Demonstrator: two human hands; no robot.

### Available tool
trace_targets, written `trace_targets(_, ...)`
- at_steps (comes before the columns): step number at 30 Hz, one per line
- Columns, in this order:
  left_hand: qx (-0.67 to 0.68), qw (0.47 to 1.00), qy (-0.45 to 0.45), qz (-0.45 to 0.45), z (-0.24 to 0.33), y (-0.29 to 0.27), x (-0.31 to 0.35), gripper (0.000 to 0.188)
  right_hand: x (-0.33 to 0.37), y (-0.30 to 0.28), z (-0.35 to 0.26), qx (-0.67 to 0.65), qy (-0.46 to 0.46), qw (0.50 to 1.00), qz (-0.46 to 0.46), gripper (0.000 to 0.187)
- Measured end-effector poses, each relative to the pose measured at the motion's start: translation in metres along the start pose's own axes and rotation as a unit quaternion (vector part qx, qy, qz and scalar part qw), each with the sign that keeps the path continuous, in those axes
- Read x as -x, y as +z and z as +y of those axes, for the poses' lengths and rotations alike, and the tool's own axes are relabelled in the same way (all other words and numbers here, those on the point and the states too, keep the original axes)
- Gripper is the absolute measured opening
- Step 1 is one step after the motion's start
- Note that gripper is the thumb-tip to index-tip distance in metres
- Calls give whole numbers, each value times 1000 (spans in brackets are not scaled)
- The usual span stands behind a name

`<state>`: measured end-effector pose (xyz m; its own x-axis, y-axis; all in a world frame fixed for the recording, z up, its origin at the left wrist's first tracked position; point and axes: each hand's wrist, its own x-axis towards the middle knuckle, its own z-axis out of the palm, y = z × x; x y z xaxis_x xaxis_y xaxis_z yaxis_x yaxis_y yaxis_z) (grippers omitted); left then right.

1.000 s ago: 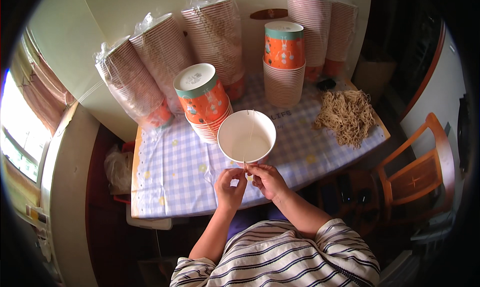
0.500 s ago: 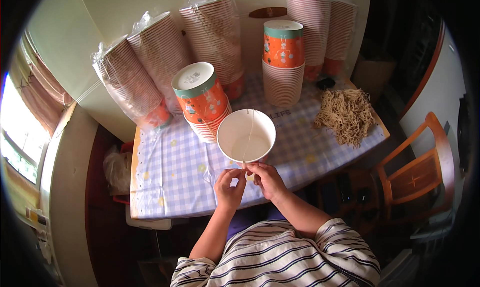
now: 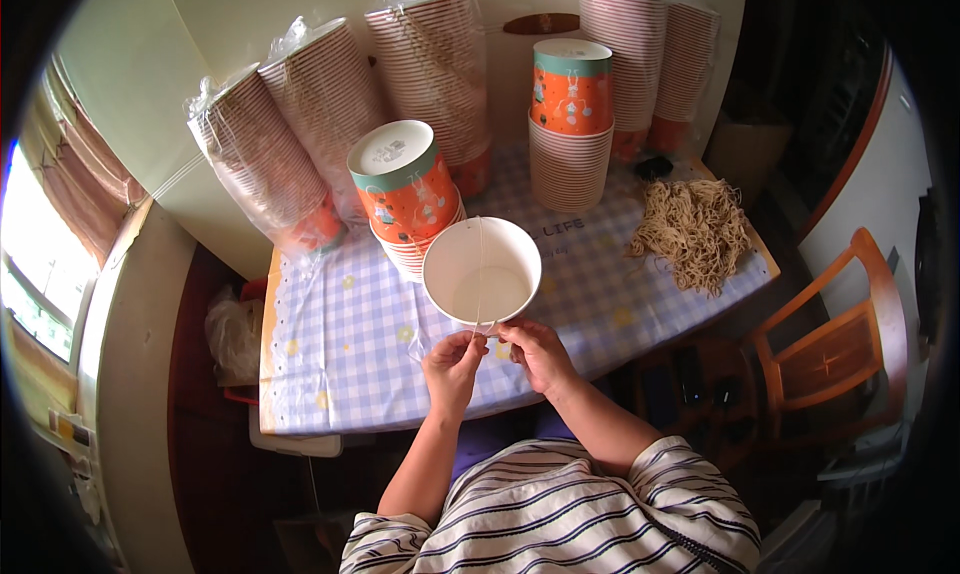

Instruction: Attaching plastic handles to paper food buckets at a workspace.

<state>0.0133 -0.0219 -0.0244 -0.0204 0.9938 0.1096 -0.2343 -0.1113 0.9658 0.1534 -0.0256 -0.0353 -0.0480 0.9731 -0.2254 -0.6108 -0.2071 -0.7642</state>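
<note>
A white-lined paper bucket (image 3: 508, 264) stands near the front of the table, its mouth tipped toward me. A thin pale cord (image 3: 480, 264) crosses the mouth from the far rim to the near rim. Just below the near rim, my left hand (image 3: 453, 369) pinches the cord between thumb and fingers. Close beside it, my right hand (image 3: 538, 357) is closed at the same rim, its thumb and fingertips pressed together on the cord. The exact crossing of the cord ends is too small to make out.
Upturned orange buckets (image 3: 402, 184) are stacked behind the bucket, with another stack (image 3: 570, 164) farther right. Plastic-wrapped bucket stacks (image 3: 262, 164) line the back. A heap of tan cords (image 3: 692, 232) lies on the checked tablecloth (image 3: 330, 359). A wooden chair (image 3: 830, 324) stands right.
The bucket has shifted slightly left. My left hand has moved a little left and the cord ends have spread apart; my right hand stays by the near rim.
</note>
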Motion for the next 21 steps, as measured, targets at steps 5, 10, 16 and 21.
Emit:
trace_targets(5, 19, 1000, -13, -4, 0, -2, -2, 10, 8, 11, -12, 81, -95, 992, -2, 13)
trace_targets(10, 56, 998, -9, -6, 6, 6, 0, 15, 4, 0, -4, 110, -124, 986, -9, 12)
trace_targets(16, -98, 994, 25, -49, 15, 16, -1, 23, -1, -1, 1, 98, -142, 985, -18, 12)
trace_targets(21, -137, 990, 35, -4, 12, 22, -6, 15, -1, 1, 1, 120, -168, 978, -24, 12)
